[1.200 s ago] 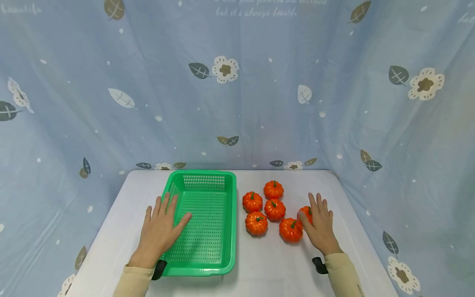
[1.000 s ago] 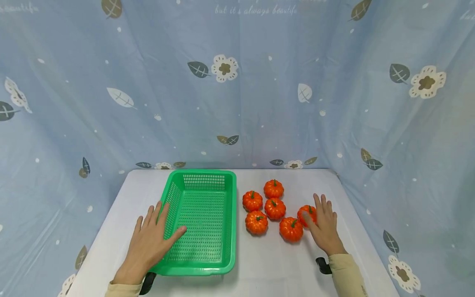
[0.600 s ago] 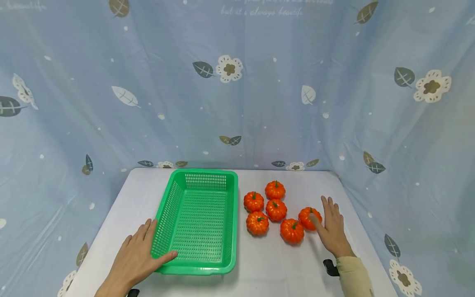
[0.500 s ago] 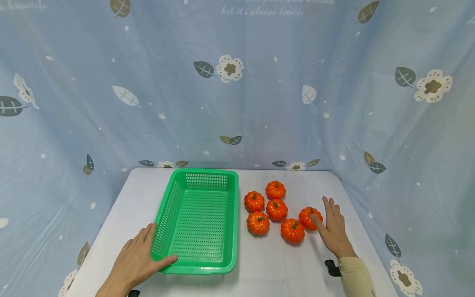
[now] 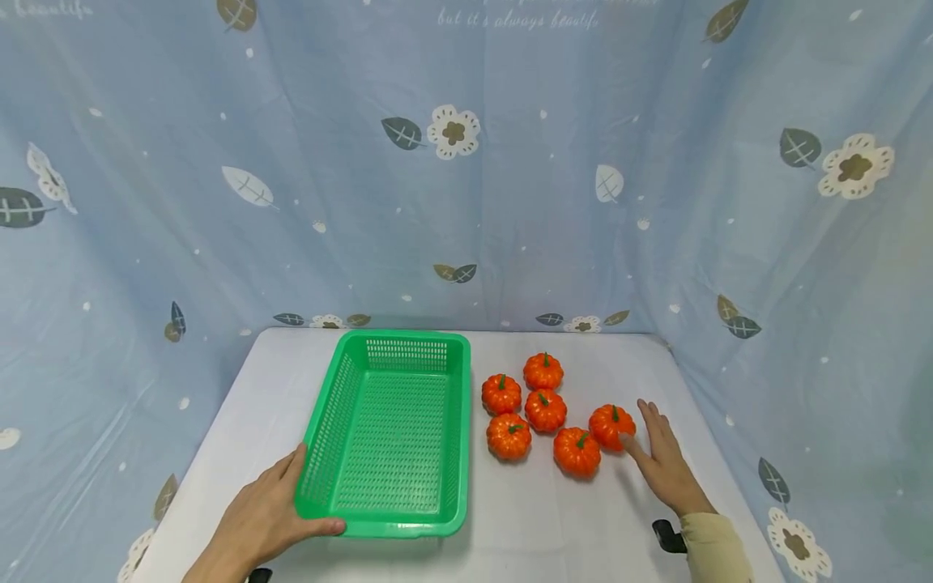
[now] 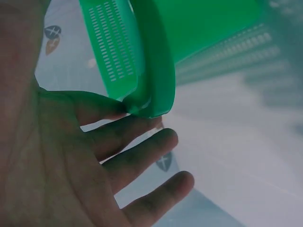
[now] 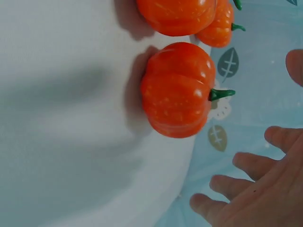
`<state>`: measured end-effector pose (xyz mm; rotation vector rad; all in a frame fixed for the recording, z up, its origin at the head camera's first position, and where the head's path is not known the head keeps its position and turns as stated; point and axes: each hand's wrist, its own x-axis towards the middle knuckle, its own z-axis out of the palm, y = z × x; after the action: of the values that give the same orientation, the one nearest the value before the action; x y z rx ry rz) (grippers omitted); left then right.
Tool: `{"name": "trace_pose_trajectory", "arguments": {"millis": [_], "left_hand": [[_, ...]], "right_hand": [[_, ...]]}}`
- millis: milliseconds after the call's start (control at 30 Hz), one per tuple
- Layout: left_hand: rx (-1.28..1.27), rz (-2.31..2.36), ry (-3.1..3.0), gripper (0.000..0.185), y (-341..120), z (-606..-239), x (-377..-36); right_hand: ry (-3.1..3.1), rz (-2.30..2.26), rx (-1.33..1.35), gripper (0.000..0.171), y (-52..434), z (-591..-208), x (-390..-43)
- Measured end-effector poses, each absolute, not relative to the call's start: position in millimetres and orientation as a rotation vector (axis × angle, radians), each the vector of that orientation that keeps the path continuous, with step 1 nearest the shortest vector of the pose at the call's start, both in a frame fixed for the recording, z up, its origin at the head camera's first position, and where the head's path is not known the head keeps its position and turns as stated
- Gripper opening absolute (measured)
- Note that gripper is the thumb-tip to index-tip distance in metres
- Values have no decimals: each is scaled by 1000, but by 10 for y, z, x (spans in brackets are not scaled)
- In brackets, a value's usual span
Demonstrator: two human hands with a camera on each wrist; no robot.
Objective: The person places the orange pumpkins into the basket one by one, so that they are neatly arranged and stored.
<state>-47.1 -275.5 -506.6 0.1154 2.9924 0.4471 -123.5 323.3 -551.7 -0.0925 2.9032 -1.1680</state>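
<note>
Green basket (image 5: 394, 433), left hand (image 5: 266, 518) now off its floor, at corner.

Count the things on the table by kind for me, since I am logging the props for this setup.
Orange pumpkins: 6 —
Green basket: 1
Total: 7
</note>
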Motion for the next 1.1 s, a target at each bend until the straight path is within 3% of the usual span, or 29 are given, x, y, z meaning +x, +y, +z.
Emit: {"name": "trace_pose_trajectory", "arguments": {"millis": [800, 1100], "left_hand": [[80, 604, 2872, 149, -2786, -5032, -428], [89, 622, 2876, 148, -2787, -5033, -427]], "right_hand": [[2756, -1212, -119, 90, 3254, -5787, -1471], [2786, -1150, -125, 101, 3228, -5812, -1519]]}}
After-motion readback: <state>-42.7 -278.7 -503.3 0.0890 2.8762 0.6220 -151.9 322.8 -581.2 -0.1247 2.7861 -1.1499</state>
